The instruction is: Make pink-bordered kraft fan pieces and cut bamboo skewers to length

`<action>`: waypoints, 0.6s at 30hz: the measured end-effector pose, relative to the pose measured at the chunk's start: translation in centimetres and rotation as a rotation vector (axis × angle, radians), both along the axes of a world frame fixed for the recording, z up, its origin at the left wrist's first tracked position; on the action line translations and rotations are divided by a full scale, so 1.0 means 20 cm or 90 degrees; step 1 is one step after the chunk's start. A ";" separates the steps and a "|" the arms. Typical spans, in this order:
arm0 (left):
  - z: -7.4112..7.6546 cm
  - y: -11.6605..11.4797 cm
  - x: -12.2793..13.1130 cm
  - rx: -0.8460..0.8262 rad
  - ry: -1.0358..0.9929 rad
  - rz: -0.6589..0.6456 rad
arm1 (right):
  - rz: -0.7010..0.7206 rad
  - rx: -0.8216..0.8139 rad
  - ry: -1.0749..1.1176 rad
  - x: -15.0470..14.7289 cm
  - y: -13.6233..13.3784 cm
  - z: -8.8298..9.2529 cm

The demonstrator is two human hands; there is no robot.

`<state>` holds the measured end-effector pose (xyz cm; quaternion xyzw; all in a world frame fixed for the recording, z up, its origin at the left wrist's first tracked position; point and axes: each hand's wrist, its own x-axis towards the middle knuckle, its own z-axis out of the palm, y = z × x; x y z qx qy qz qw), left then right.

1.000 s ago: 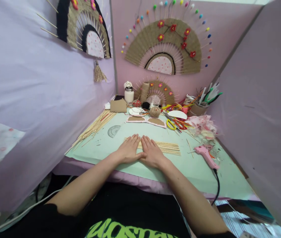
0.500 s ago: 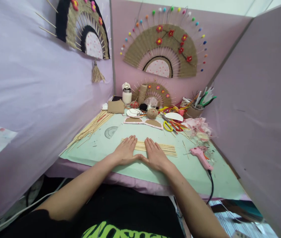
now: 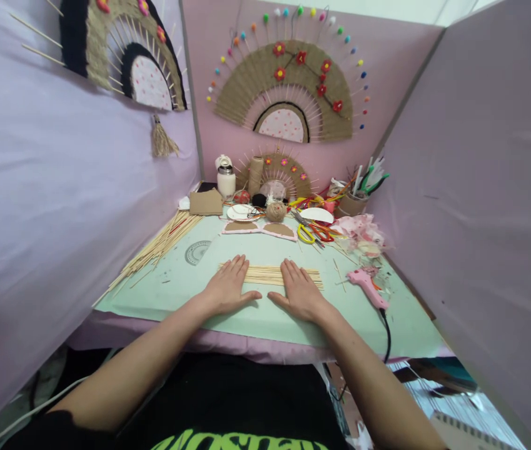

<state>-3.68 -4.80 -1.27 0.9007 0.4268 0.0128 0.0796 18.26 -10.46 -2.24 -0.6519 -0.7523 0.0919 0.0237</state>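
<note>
A row of thin wooden sticks point(image 3: 265, 274) lies side by side across the light green tabletop point(image 3: 256, 325). My left hand point(image 3: 226, 284) rests flat on the left part of the row, thumb stretched out toward the middle. On the right part lies my right hand point(image 3: 300, 289), palm down, with its fingers over the sticks and its thumb pointing left. A small gap separates the two thumbs. Behind the sticks are two cardboard half-rounds point(image 3: 278, 231) edged in pink. The stick ends under my left palm are partly hidden.
At right lies a pink glue gun point(image 3: 368, 288) with a black cord. Scissors point(image 3: 306, 234), a twine ball point(image 3: 275, 212) and pink fabric point(image 3: 361, 232) sit farther back. Loose sticks point(image 3: 157, 248) and a protractor point(image 3: 198, 252) are on the left. Decorated fans point(image 3: 303, 81) hang on the walls.
My hands have moved apart along the sticks, so the thumbs that touched are now separated. More of the row's middle shows. The whole view has shifted slightly.
</note>
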 end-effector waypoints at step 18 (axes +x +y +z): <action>-0.04 -0.05 0.30 -0.019 -0.015 -0.096 | 0.010 0.004 -0.037 0.01 0.00 0.00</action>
